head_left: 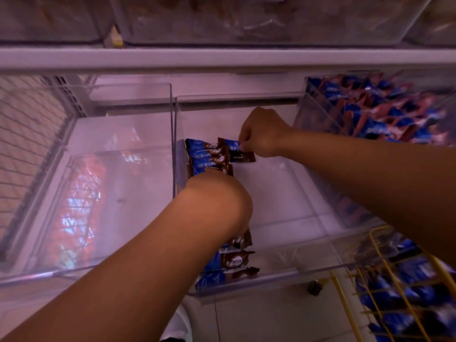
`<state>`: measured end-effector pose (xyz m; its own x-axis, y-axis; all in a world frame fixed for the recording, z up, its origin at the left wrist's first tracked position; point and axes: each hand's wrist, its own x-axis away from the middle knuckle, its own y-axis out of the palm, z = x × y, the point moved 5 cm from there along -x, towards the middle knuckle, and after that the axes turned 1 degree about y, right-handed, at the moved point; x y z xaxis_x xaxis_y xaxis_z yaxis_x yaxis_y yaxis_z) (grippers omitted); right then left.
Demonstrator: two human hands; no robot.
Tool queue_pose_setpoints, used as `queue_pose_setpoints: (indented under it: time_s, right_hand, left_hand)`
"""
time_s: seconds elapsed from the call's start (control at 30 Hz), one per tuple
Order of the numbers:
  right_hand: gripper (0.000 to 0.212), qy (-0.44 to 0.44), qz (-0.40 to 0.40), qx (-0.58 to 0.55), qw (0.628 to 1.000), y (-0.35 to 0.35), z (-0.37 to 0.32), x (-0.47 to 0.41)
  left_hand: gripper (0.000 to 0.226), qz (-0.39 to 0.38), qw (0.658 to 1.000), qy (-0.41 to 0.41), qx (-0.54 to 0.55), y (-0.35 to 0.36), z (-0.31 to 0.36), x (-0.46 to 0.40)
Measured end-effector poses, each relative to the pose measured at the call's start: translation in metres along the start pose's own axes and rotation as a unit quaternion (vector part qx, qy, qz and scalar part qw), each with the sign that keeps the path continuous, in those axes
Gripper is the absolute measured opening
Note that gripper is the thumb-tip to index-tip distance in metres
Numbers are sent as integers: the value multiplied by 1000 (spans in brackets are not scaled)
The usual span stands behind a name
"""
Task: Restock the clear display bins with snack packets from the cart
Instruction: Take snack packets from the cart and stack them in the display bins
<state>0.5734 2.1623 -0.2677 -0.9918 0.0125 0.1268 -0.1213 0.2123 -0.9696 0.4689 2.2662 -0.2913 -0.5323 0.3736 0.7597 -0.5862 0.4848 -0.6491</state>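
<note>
- From the head camera, I look down into three clear display bins on the lower shelf: the left bin (118, 193), the middle bin (283, 218) and the right bin (320, 112).
- Both my hands are inside the middle bin.
- My right hand (261, 133) pinches one blue and brown snack packet (240, 154) by its upper edge, with fingers curled on it. This packet is near the back of the bin, just beside the row.
- My left hand (219, 196) is turned down over a row of packets (209, 156) standing along the left wall of the middle bin. Its fingers are hidden under the back of the hand, so I cannot tell if it holds something.
- I count three packets of the row behind my left hand, and about three more (229, 262) in front of it, near the front wall. Some are hidden by my arm.
- The right bin is full of the same blue packets (385, 112), too many to count.
- The left bin shows only a red and blue blurred shape (79, 206) through its front wall; I cannot tell what it is.
- The yellow wire cart (385, 287) is at the lower right, with many blue packets (407, 292) in it.
- Above there is a white shelf edge (222, 59), with more clear bins (246, 21) on it, blurred.
</note>
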Motion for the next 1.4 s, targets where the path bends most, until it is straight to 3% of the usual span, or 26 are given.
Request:
queue_pose_setpoints:
  time_s: [0.1, 0.17, 0.23, 0.3, 0.37, 0.47, 0.53, 0.6, 0.7, 0.8, 0.9, 1.0, 1.1, 1.2, 1.3, 1.4]
  right_hand:
    - [48, -24, -81, -2, 996, -8, -4, 23]
    - [58, -42, -83, -1, 996, -27, 4, 53]
    - [51, -84, 0, 18, 996, -58, 19, 102]
    - [30, -143, 108, -5, 984, -89, 38, 167]
    - [15, -136, 166, -35, 976, -108, 73, 233]
    - [18, 31, 164, -47, 985, -98, 156, 293]
    - [36, 149, 56, 7, 987, -69, 211, 318]
    - [75, 208, -66, 39, 975, -39, 243, 334]
    - [118, 193, -47, 37, 979, -26, 266, 330]
    - [134, 235, -95, 33, 967, -14, 287, 325]
    - [132, 253, -162, 62, 952, 4, 291, 318]
    - [115, 248, -165, 107, 949, 9, 285, 306]
    - [91, 222, -157, 107, 956, 6, 282, 297]
    - [84, 212, -150, 27, 965, -5, 287, 298]
    - [86, 221, -115, -57, 967, -22, 295, 305]
    - [64, 236, -71, -191, 950, -32, 295, 309]
  left_hand:
    - [44, 43, 998, -33, -27, -8, -6, 9]
    - [37, 88, 994, -52, -32, -16, -6, 16]
    - [30, 174, 983, -50, -24, -27, 2, 29]
    - [34, 287, 957, -33, -20, -42, 19, 46]
    - [40, 399, 915, 53, -13, -55, 58, 66]
    - [36, 498, 828, 242, 89, -64, 128, 93]
    - [30, 491, 810, 312, 72, -62, 185, 96]
    - [30, 456, 822, 340, 13, -58, 235, 83]
    - [51, 378, 871, 299, -94, -64, 275, 44]
    - [66, 276, 921, 226, -157, -72, 296, 6]
    - [68, 223, 942, 194, -161, -66, 307, -24]
    - [49, 283, 930, 193, -132, -62, 305, -38]
    - [36, 293, 925, 234, -60, -65, 294, -37]
    - [39, 314, 903, 292, 12, -72, 281, -18]
    - [43, 341, 857, 360, 142, -75, 262, 11]
    - [58, 343, 825, 389, 225, -64, 240, 30]
